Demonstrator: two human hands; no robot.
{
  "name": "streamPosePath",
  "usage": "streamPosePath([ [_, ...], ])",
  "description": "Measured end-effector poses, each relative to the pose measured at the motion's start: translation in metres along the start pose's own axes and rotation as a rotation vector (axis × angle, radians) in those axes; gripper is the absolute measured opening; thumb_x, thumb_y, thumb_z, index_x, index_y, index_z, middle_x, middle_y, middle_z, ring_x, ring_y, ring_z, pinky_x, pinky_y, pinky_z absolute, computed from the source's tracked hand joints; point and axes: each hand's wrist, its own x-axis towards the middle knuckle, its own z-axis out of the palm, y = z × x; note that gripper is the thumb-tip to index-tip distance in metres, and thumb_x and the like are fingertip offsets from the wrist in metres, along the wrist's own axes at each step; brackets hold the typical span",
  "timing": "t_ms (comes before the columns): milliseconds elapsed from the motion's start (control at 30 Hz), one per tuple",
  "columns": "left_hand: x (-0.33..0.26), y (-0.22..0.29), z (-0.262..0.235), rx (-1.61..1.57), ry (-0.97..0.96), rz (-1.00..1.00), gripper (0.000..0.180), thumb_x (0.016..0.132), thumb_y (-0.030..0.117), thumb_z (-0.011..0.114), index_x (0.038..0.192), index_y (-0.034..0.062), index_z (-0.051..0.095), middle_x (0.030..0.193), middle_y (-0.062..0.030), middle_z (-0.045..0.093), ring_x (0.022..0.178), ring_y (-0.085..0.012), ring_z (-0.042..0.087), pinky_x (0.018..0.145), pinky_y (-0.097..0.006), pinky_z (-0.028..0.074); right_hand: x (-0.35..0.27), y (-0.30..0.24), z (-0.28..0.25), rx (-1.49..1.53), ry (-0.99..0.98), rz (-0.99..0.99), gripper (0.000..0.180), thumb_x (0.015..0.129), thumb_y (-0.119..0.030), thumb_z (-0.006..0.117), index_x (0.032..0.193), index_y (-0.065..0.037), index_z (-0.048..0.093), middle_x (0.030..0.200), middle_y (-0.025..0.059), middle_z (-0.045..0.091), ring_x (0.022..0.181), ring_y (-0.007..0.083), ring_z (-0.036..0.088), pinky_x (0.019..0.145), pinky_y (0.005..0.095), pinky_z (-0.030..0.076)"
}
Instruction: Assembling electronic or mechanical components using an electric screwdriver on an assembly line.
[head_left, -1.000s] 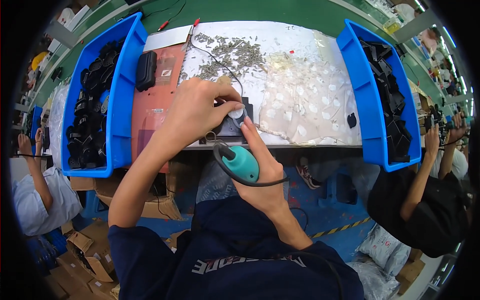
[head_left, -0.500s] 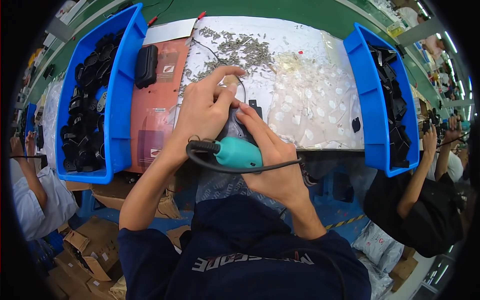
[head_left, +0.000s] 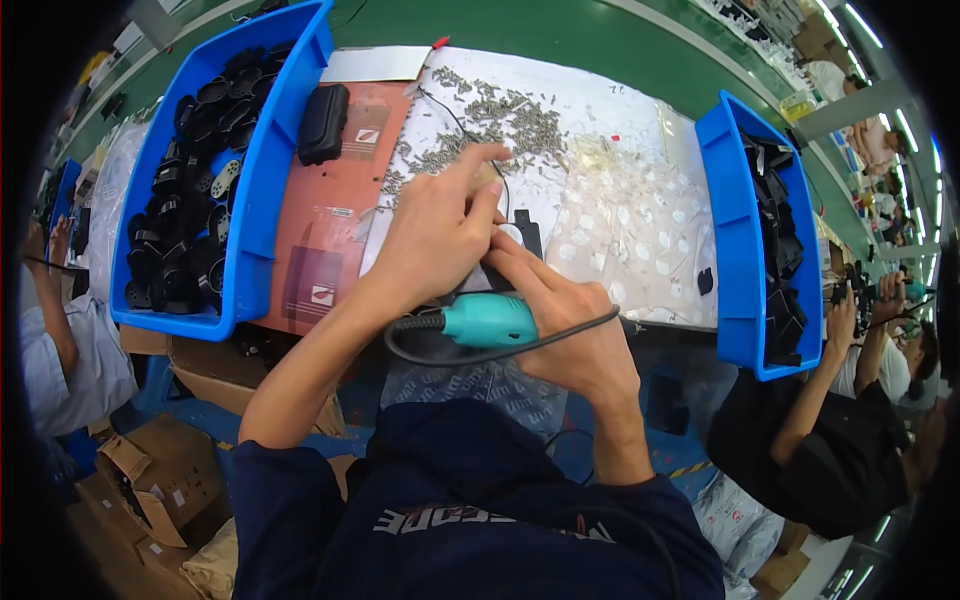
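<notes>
My right hand [head_left: 580, 325] is wrapped round a teal electric screwdriver [head_left: 490, 321], whose black cord [head_left: 415, 328] loops under and across that hand. The tool's tip is hidden beneath my fingers. My left hand [head_left: 435, 225] is bent over the work spot, its index finger reaching forward and its thumb curled in. Whatever lies under its fingers is mostly covered. A flat black plastic part [head_left: 526, 234] shows just beyond my right fingertips, and a thin black wire [head_left: 455, 117] runs down to the work spot. The two hands meet over it.
Small metal screws [head_left: 515, 120] lie scattered on white paper. Blue bins of black parts stand left [head_left: 255, 220] and right [head_left: 735, 230]. A black case [head_left: 323, 124] rests on an orange sheet [head_left: 350, 190]. Right is a clear plastic bag [head_left: 630, 220]. Co-workers sit on both sides.
The whole view has shifted a little, moving the table and bins. The screwdriver's body now lies more level, and my right hand sits slightly lower. Both hands stay together at the same work spot.
</notes>
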Motion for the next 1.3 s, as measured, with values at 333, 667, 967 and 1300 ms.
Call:
streamPosePath([
  [333, -0.009, -0.011, -0.007, -0.038, 0.025, -0.03, 0.028, 0.092, 0.011, 0.05, 0.117, 0.0016, 0.056, 0.084, -0.0176, 0.069, 0.08, -0.0217, 0.069, 0.074, -0.032, 0.05, -0.018, 0.001, -0.008, 0.009, 0.02, -0.023, 0.043, 0.063, -0.004, 0.069, 0.105, -0.005, 0.063, 0.119, 0.0081, 0.063, 0.087, 0.0278, 0.068, 0.067, 0.0318, 0.055],
  [667, -0.039, 0.004, -0.194, 0.619, 0.304, -0.014, 0.021, 0.09, 0.011, 0.055, 0.103, -0.0024, 0.065, 0.091, -0.0124, 0.069, 0.082, -0.0173, 0.064, 0.075, -0.032, 0.049, -0.078, 0.037, -0.044, 0.626, 0.62, -0.036, 0.055, 0.072, -0.004, 0.061, 0.122, 0.007, 0.039, 0.118, 0.0277, 0.054, 0.046, 0.0119, 0.05, 0.044, 0.0206, 0.042],
  [967, -0.039, 0.036, -0.116, 0.275, 0.232, 0.275, 0.015, 0.082, 0.005, 0.064, 0.095, -0.0023, 0.063, 0.082, -0.0154, 0.065, 0.068, -0.0242, 0.063, 0.063, -0.031, 0.049, -0.041, 0.033, -0.069, 0.876, 0.864, -0.447, 0.049, 0.082, 0.0, 0.05, 0.129, 0.0, 0.035, 0.104, 0.0186, 0.054, 0.055, 0.0166, 0.048, 0.049, 0.0261, 0.041],
  [1300, 0.033, -0.07, -0.036, 0.368, 0.1, -0.018, 0.021, 0.07, 0.005, 0.073, 0.09, -0.0009, 0.067, 0.077, -0.0105, 0.063, 0.067, -0.0177, 0.059, 0.063, -0.028, 0.047, 0.02, 0.016, -0.057, 0.643, 1.156, -0.096, 0.048, 0.076, 0.004, 0.059, 0.121, 0.006, 0.042, 0.084, 0.0148, 0.059, 0.047, 0.013, 0.049, 0.049, 0.0234, 0.042],
])
